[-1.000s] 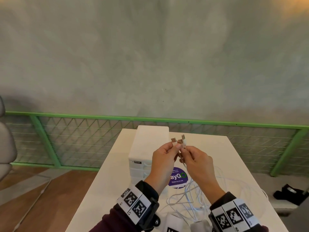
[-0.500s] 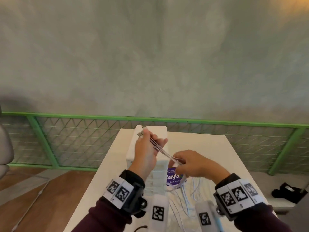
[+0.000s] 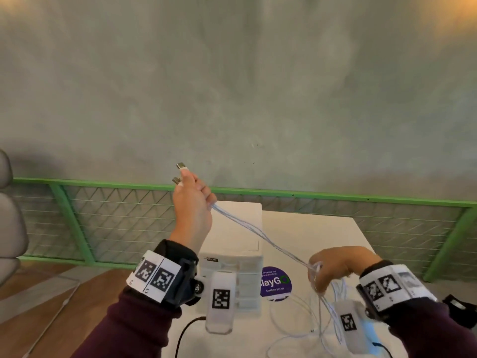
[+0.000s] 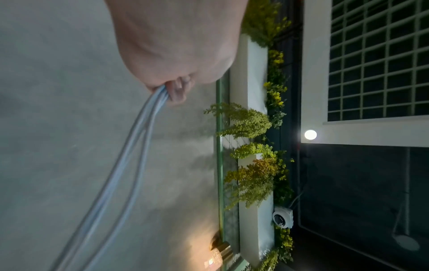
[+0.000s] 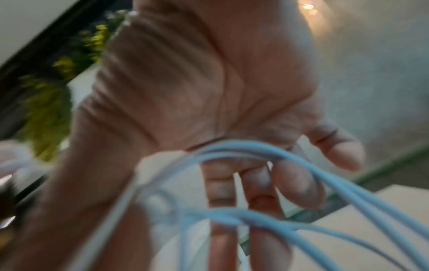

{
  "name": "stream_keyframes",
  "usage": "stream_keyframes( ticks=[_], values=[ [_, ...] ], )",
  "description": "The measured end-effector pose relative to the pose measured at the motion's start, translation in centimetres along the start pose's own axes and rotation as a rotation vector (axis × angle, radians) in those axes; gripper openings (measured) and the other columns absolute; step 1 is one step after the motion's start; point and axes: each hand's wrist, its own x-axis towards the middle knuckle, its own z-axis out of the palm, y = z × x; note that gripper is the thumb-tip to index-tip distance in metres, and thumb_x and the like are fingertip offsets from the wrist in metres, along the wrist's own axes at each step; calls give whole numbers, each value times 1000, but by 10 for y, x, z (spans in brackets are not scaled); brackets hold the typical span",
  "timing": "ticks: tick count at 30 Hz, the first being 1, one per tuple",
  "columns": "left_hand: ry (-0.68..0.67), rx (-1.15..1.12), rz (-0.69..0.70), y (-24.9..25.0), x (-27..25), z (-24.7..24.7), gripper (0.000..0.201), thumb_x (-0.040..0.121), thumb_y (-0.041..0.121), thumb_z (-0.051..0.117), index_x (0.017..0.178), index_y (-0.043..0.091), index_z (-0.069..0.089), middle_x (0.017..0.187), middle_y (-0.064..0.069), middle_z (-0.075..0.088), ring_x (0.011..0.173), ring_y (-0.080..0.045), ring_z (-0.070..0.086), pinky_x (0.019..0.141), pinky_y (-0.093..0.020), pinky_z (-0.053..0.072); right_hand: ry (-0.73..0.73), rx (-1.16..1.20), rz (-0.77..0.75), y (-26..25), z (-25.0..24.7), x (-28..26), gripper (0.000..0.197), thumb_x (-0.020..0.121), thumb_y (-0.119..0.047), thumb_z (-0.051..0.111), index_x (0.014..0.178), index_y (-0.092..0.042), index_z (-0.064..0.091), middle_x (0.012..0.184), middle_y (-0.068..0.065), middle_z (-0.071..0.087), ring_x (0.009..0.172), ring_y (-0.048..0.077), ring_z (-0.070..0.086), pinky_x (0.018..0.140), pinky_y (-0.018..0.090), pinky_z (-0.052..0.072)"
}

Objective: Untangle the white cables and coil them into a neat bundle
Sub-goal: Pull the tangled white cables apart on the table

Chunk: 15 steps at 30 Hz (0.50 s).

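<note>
The left hand (image 3: 192, 200) gripped the white cables (image 3: 260, 235) just behind their USB plugs (image 3: 181, 165), raised above the white drawer unit (image 3: 233, 257). The strands ran taut down to the right hand (image 3: 335, 267), right of that unit, whose fingers seemed loosely curled around them in the blurred wrist view.

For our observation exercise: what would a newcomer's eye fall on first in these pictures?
The left hand, raised before the grey wall, grips white cables with two metal plugs poking out on top. The strands slant down to the right hand, which gathers them above loose loops on the white table.
</note>
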Motion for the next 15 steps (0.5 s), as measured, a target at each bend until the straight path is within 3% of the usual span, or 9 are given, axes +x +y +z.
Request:
stream_keyframes(
  ticks=[2,4,6,8,10,11,13,15],
  values=[
    [12,23,35,5,4,-5,41,100,39,35,65,18,37,46,10,29,35,-6,23,34,-17,22,73,363,-120,15,-3,-8,30,63,-43,61,84,-22,63,77,-1,56,65,9,46,56,19,34],
    [10,54,51,11,7,-10,39,100,39,35,66,18,39,46,10,29,34,-5,23,33,-16,22,179,752,-245,33,-5,-13,54,49,-51,75,85,-13,67,63,-1,54,51,6,39,51,18,29],
    [16,69,59,13,9,-12,39,100,38,35,67,18,39,48,9,29,34,-5,24,33,-17,22,302,858,-265,49,-5,-12,79,32,-65,81,85,-8,69,63,1,65,44,6,36,49,18,32],
    [27,82,61,13,9,-13,39,100,38,35,67,18,39,51,7,27,34,-5,23,32,-17,21,387,922,-263,58,-4,-10,87,25,-69,81,82,-4,70,68,2,71,39,6,32,48,20,37],
    [15,113,52,11,11,-14,39,100,38,35,66,18,38,49,8,28,32,-4,22,32,-16,20,478,1040,-264,61,-8,-13,71,38,-60,84,75,-2,69,60,2,66,36,5,28,40,17,32],
    [-1,153,44,9,11,-15,39,100,37,34,66,18,37,46,9,28,32,-4,21,31,-15,19,550,1111,-263,60,-11,-14,53,57,-51,80,73,-2,67,60,3,62,35,3,26,38,15,28],
    [-43,252,28,2,8,-17,40,101,35,34,64,19,35,42,10,27,31,-4,20,31,-14,18,715,1199,-281,59,-16,-15,30,90,-28,53,74,-3,61,62,5,51,33,2,24,36,14,21],
    [-86,328,13,-6,3,-18,40,101,34,33,64,19,35,43,10,27,32,-3,20,31,-14,18,757,1229,-301,53,-23,-13,33,97,-23,39,73,-7,55,61,4,43,31,3,23,35,14,21]
  ],
)
